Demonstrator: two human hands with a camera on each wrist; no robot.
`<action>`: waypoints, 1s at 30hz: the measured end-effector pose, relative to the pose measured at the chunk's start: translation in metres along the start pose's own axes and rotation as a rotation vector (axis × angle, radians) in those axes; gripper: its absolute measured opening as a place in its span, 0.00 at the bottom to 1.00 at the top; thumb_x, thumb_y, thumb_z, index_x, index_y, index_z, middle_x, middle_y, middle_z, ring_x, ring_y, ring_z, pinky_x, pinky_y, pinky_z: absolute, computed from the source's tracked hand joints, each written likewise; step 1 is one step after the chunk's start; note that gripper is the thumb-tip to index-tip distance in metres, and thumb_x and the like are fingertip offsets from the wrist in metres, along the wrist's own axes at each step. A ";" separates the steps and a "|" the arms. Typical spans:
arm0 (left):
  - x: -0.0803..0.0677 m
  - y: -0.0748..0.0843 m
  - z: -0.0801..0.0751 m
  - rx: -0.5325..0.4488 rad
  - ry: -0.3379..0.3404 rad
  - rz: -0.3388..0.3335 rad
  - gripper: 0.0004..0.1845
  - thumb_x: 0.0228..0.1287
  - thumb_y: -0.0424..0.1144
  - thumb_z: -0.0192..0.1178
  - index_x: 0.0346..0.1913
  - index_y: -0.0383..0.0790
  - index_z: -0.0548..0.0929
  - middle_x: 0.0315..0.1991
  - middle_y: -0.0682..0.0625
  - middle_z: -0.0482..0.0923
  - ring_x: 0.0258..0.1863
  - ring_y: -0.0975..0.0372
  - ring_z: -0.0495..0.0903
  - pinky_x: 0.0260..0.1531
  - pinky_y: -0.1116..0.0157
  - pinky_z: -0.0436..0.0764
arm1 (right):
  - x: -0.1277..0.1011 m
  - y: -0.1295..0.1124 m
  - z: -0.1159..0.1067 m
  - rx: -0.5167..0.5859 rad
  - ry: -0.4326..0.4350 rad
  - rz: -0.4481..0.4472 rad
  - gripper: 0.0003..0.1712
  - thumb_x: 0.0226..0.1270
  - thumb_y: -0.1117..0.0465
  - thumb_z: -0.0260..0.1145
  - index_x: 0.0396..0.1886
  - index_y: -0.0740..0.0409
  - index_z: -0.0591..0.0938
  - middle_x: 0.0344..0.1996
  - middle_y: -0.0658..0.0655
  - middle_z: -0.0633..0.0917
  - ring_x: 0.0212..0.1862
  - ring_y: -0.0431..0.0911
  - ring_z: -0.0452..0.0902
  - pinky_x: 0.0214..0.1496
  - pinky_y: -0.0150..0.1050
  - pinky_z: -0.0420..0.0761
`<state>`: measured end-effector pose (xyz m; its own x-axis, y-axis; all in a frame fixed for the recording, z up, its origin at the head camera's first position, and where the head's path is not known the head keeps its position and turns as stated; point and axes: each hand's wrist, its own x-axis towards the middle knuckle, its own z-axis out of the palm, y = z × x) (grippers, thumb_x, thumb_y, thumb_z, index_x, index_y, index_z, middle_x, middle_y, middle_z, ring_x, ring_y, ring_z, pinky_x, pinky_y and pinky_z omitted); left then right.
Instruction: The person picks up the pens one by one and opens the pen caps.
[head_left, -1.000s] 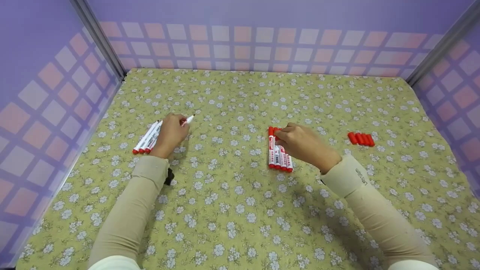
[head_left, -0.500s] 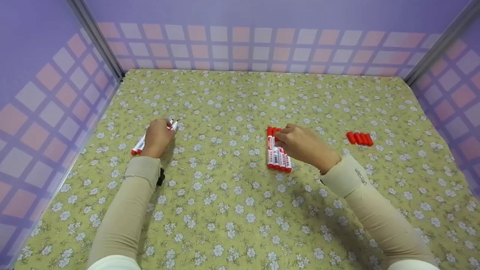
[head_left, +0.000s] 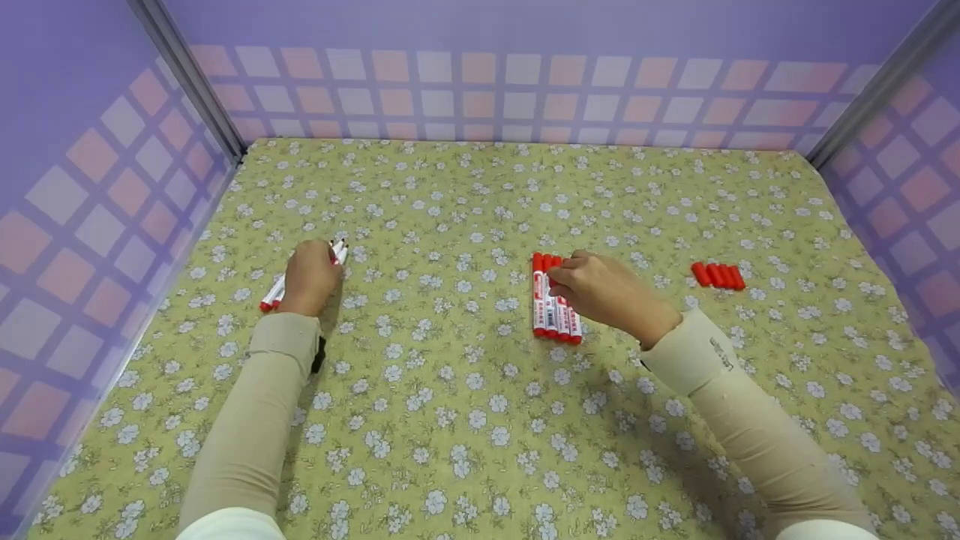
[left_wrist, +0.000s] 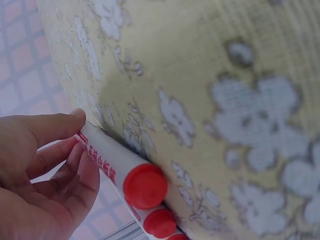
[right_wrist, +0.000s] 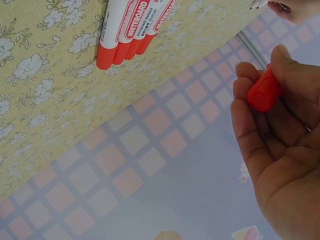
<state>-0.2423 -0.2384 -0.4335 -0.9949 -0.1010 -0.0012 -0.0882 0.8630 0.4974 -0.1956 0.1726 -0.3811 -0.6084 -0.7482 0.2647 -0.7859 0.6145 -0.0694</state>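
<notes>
At the left of the table in the head view, my left hand [head_left: 311, 277] pinches an uncapped whiteboard marker [left_wrist: 112, 157] near its tip end, thumb on the barrel. The marker lies low at the cloth, alongside other uncapped white markers [head_left: 274, 289] with red ends, which the hand partly hides. My right hand [head_left: 611, 291] is held over the upper part of a row of capped whiteboard markers [head_left: 550, 315]. Between its thumb and fingers it holds a loose red marker cap [right_wrist: 265, 93], hidden from the head camera but plain in the right wrist view.
Several loose red caps [head_left: 718, 275] lie side by side at the right. A flowered yellow-green cloth [head_left: 465, 420] covers the table. Purple checked panels [head_left: 480, 90] close off the back and both sides, with grey posts [head_left: 187, 75] at the corners.
My left hand has moved left and down with the uncapped marker, bringing it from clear of the others to beside them. The right hand has stayed almost still with the cap.
</notes>
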 end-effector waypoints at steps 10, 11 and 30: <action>0.000 -0.002 0.005 0.010 0.008 0.012 0.05 0.59 0.24 0.55 0.27 0.27 0.77 0.28 0.35 0.76 0.27 0.49 0.74 0.28 0.55 0.72 | 0.000 0.000 0.000 0.014 0.009 -0.007 0.04 0.63 0.68 0.66 0.28 0.62 0.83 0.22 0.56 0.84 0.23 0.45 0.76 0.27 0.35 0.78; 0.000 -0.002 0.005 0.010 0.006 0.012 0.05 0.60 0.24 0.55 0.27 0.27 0.77 0.28 0.35 0.76 0.27 0.49 0.74 0.28 0.55 0.72 | 0.000 0.000 0.000 0.014 0.009 -0.008 0.04 0.63 0.68 0.66 0.28 0.61 0.83 0.22 0.56 0.84 0.23 0.45 0.76 0.27 0.35 0.77; -0.004 0.009 0.003 0.003 0.016 0.096 0.17 0.64 0.26 0.47 0.52 0.23 0.78 0.48 0.28 0.74 0.47 0.39 0.75 0.44 0.47 0.76 | -0.002 0.008 -0.002 0.012 0.038 0.046 0.10 0.62 0.68 0.67 0.43 0.67 0.85 0.34 0.63 0.87 0.35 0.52 0.82 0.38 0.41 0.84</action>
<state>-0.2388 -0.2285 -0.4319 -0.9978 -0.0255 0.0607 0.0077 0.8704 0.4923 -0.2006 0.1800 -0.3808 -0.6395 -0.7089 0.2974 -0.7585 0.6449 -0.0937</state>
